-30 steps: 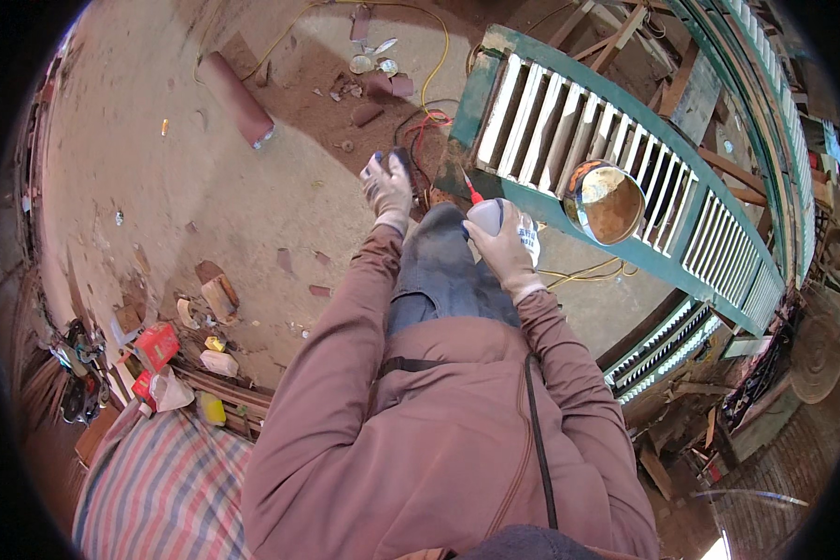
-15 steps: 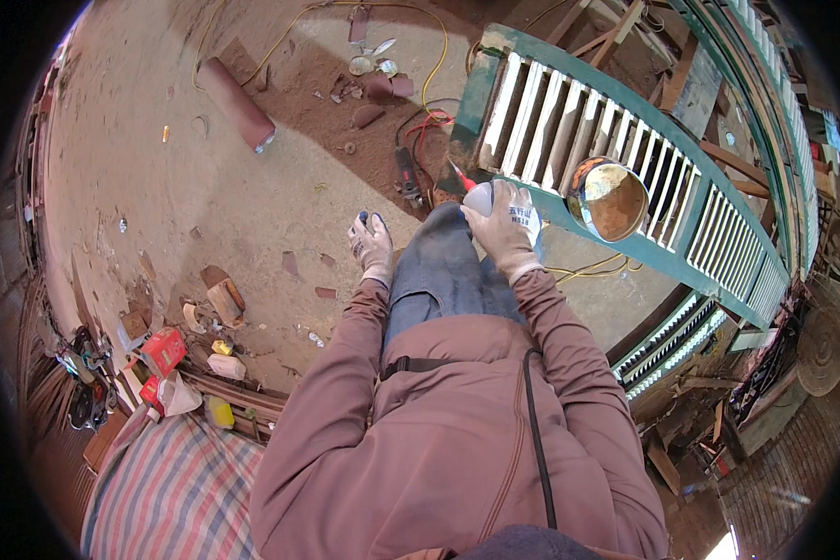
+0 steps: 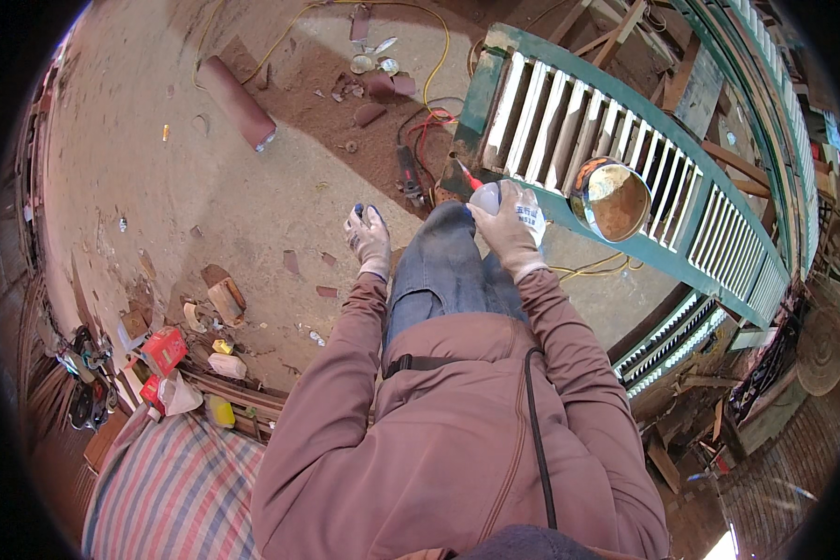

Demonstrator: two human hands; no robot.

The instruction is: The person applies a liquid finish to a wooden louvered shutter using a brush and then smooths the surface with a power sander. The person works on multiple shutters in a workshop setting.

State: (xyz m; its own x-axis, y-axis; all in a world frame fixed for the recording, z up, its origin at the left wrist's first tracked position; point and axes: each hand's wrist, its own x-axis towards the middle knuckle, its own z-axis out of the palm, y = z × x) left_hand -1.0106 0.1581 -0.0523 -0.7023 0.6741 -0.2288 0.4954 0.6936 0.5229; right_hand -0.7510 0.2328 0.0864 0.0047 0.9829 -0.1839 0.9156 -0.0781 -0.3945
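A white squeeze bottle with a red nozzle (image 3: pixel 484 197) is gripped in my gloved right hand (image 3: pixel 511 224). Its tip points up and left, at the lower left corner of a green wooden louvred shutter (image 3: pixel 625 245) with white slats. To the left, my gloved left hand (image 3: pixel 371 242) hovers over the floor with its fingers apart, holding nothing. On the shutter, right of the bottle, a round can (image 3: pixel 581 198) rests with something brown inside. Part of the bottle is hidden behind my right fingers.
An angle grinder (image 3: pixel 408 174) lies on the dusty floor ahead, beside red and yellow cords. Farther left is a roll of reddish sandpaper (image 3: pixel 236 101). A red box (image 3: pixel 163 350) and a striped cloth (image 3: pixel 173 485) are at the lower left. Timber and more shutters stand at right.
My right hand and the bottle have shifted slightly right, with the bottle still gripped. My left hand has moved up a little, staying open.
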